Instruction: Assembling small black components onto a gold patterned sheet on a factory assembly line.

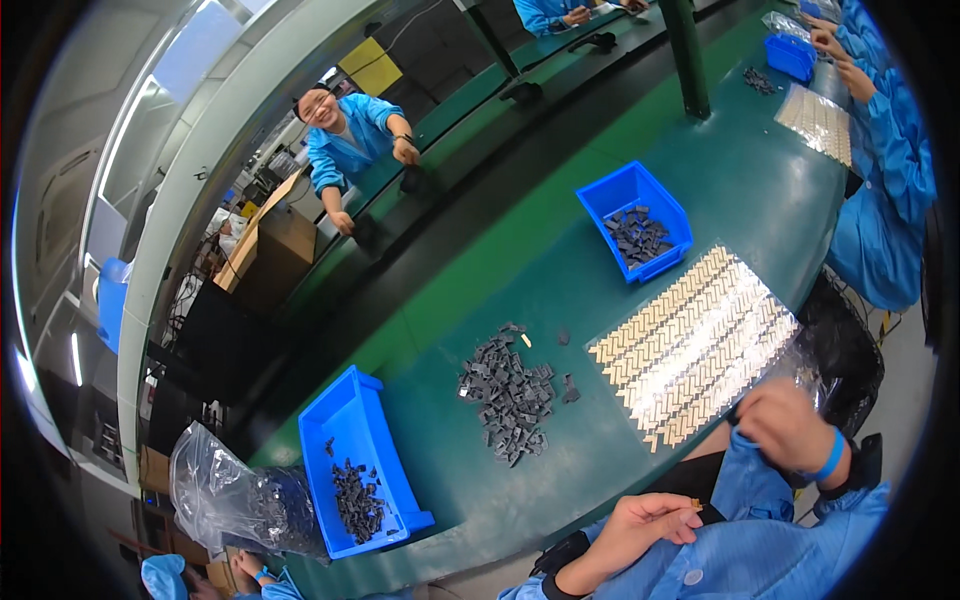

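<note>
Left grip [640,525] pinches small part [695,503].

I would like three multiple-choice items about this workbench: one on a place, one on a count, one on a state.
1. Where is the loose pile of dark parts?
A. on the green table
B. on the floor
C. on a chair

2. How many blue bins are on the table?
A. one
B. three
C. six

3. What does the left hand hold?
A. nothing
B. a small tan piece
C. a bag

Key: 1 A, the pile lies on bare tabletop; 2 B, bins near, middle, far; 3 B, fingers pinch it.
</note>
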Demonstrator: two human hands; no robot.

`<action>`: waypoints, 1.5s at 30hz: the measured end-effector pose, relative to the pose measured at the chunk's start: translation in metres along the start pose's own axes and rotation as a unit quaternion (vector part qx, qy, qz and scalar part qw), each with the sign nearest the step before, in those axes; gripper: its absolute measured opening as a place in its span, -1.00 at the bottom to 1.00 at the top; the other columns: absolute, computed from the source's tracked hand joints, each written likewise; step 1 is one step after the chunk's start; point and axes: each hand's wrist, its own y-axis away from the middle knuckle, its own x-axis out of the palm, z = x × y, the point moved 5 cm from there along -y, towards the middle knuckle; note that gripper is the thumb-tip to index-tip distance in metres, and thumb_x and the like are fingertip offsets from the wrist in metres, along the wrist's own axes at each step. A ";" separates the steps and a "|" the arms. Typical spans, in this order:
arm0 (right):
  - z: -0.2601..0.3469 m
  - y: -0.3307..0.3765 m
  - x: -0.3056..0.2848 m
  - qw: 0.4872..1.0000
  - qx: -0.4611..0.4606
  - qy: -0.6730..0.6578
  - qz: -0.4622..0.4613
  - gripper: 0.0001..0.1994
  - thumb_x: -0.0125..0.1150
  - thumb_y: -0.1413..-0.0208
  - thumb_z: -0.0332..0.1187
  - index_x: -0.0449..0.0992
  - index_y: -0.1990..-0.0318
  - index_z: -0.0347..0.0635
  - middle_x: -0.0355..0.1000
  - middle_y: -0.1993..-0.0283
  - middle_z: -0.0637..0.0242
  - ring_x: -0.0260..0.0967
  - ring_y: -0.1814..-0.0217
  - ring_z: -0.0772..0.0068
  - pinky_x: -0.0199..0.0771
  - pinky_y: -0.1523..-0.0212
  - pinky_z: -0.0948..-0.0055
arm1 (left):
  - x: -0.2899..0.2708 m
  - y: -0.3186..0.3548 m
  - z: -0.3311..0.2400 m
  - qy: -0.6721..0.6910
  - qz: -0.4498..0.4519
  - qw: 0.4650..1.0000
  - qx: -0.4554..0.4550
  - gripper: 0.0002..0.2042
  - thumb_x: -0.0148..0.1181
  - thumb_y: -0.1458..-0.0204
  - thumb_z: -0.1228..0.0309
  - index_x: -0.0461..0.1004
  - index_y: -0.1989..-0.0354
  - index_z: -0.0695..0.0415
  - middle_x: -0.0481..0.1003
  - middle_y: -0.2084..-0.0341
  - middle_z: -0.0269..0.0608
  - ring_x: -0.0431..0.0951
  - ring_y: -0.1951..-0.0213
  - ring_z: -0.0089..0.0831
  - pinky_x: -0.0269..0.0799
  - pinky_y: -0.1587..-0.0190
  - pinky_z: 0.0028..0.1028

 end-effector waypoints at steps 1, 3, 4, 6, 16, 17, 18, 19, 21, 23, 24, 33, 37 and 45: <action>-0.015 0.011 -0.007 0.995 0.045 0.074 -0.047 -0.93 0.21 0.14 -0.45 0.43 0.50 -0.18 0.37 0.41 0.21 0.32 0.36 0.12 0.28 0.25 0.24 | 0.002 -0.001 -0.002 -0.004 0.004 1.000 0.003 -0.79 0.05 -0.13 0.43 0.46 0.13 0.27 0.53 0.33 -0.19 0.53 0.36 -0.53 0.45 0.29 -0.60; -0.058 0.043 -0.010 0.968 0.153 0.187 0.069 -0.87 0.19 0.13 -0.40 0.37 0.59 -0.15 0.38 0.54 0.18 0.35 0.43 0.12 0.26 0.32 0.19 | 0.002 -0.002 -0.002 0.068 -0.053 0.996 -0.001 -0.78 0.05 -0.14 0.41 0.46 0.12 0.27 0.53 0.31 -0.17 0.53 0.36 -0.52 0.45 0.28 -0.60; -0.077 0.061 -0.011 0.949 0.199 0.231 0.078 -0.85 0.19 0.15 -0.40 0.35 0.62 -0.16 0.36 0.58 0.15 0.35 0.46 0.10 0.26 0.34 0.18 | 0.006 -0.002 -0.002 0.065 -0.054 0.996 0.001 -0.78 0.05 -0.14 0.41 0.46 0.12 0.27 0.53 0.31 -0.17 0.53 0.36 -0.52 0.45 0.28 -0.60; -0.104 0.086 -0.012 0.905 0.263 0.322 0.087 -0.85 0.18 0.19 -0.40 0.34 0.64 -0.17 0.34 0.63 0.13 0.34 0.49 0.09 0.25 0.36 0.18 | 0.006 0.004 -0.010 0.173 -0.048 0.984 -0.004 -0.82 0.12 -0.08 0.48 0.49 0.19 0.29 0.54 0.31 -0.15 0.53 0.35 -0.52 0.45 0.26 -0.60; -0.007 0.017 -0.010 0.981 0.130 0.031 -0.140 -0.90 0.25 0.25 -0.45 0.44 0.53 -0.18 0.35 0.53 0.26 0.30 0.46 0.19 0.22 0.35 0.28 | 0.013 0.008 -0.029 0.235 -0.111 0.964 0.056 -0.82 0.11 -0.07 0.48 0.47 0.19 0.32 0.54 0.41 -0.10 0.56 0.48 -0.47 0.51 0.41 -0.57; 0.016 -0.001 -0.006 0.988 0.064 -0.058 -0.127 -0.91 0.25 0.23 -0.46 0.47 0.50 -0.17 0.38 0.48 0.31 0.32 0.43 0.23 0.24 0.32 0.31 | 0.011 0.010 -0.029 0.239 -0.114 0.963 0.060 -0.82 0.11 -0.07 0.48 0.47 0.19 0.32 0.54 0.41 -0.10 0.56 0.48 -0.47 0.51 0.41 -0.57; 0.028 -0.008 0.001 0.986 0.037 -0.128 -0.099 -0.90 0.27 0.22 -0.44 0.49 0.47 -0.15 0.40 0.44 0.35 0.34 0.41 0.28 0.24 0.29 0.34 | 0.013 0.008 -0.029 0.243 -0.119 0.960 0.065 -0.82 0.10 -0.08 0.48 0.47 0.19 0.30 0.54 0.40 -0.12 0.56 0.47 -0.48 0.50 0.39 -0.58; 0.041 -0.017 0.012 0.978 0.007 -0.198 -0.065 -0.88 0.29 0.21 -0.42 0.51 0.44 -0.14 0.42 0.41 0.40 0.36 0.38 0.33 0.24 0.26 0.36 | 0.010 0.009 -0.030 0.252 -0.125 0.957 0.074 -0.82 0.10 -0.09 0.48 0.48 0.19 0.29 0.54 0.40 -0.15 0.55 0.45 -0.48 0.50 0.38 -0.59; 0.055 -0.031 0.024 0.976 -0.014 -0.209 -0.055 -0.77 0.38 0.22 -0.36 0.57 0.34 -0.19 0.46 0.37 0.29 0.37 0.35 0.30 0.33 0.32 0.43 | 0.006 0.011 -0.029 0.248 -0.136 0.955 0.090 -0.83 0.08 -0.09 0.48 0.48 0.19 0.28 0.54 0.39 -0.17 0.55 0.42 -0.50 0.48 0.34 -0.60; 0.057 -0.036 0.036 0.969 -0.013 -0.239 -0.064 -0.79 0.39 0.25 -0.39 0.57 0.37 -0.20 0.46 0.39 0.31 0.39 0.37 0.34 0.34 0.35 0.47 | 0.004 0.013 -0.030 0.242 -0.147 0.953 0.105 -0.83 0.07 -0.10 0.48 0.48 0.19 0.27 0.54 0.37 -0.19 0.54 0.38 -0.51 0.47 0.31 -0.62; 0.059 -0.038 0.040 0.966 -0.025 -0.249 -0.065 -0.80 0.39 0.25 -0.40 0.58 0.39 -0.19 0.46 0.40 0.31 0.39 0.37 0.37 0.34 0.35 0.48 | 0.005 0.016 -0.034 0.248 -0.154 0.949 0.117 -0.84 0.07 -0.11 0.48 0.48 0.20 0.27 0.53 0.36 -0.22 0.53 0.35 -0.53 0.46 0.28 -0.62; 0.066 -0.036 0.039 0.973 -0.054 -0.206 -0.091 -0.86 0.34 0.25 -0.47 0.59 0.43 -0.16 0.44 0.40 0.36 0.36 0.40 0.41 0.35 0.37 0.50 | 0.008 0.021 -0.030 0.242 -0.181 0.945 0.128 -0.84 0.05 -0.12 0.46 0.49 0.22 0.27 0.51 0.35 -0.25 0.50 0.32 -0.56 0.43 0.23 -0.62; 0.065 -0.032 0.039 0.972 -0.044 -0.213 -0.093 -0.88 0.32 0.27 -0.49 0.55 0.47 -0.16 0.41 0.42 0.38 0.34 0.39 0.39 0.33 0.36 0.44 | 0.012 0.021 -0.032 0.207 -0.173 0.956 0.116 -0.83 0.04 -0.13 0.46 0.48 0.19 0.27 0.51 0.34 -0.26 0.50 0.28 -0.56 0.43 0.22 -0.62; 0.059 -0.036 0.024 0.985 -0.084 -0.147 0.032 -0.89 0.31 0.22 -0.42 0.49 0.48 -0.09 0.37 0.42 0.43 0.32 0.37 0.37 0.27 0.19 0.33 | 0.015 0.028 -0.049 -0.040 -0.258 0.935 0.241 -0.79 0.17 0.01 0.60 0.47 0.16 0.32 0.51 0.34 -0.24 0.47 0.28 -0.55 0.38 0.24 -0.63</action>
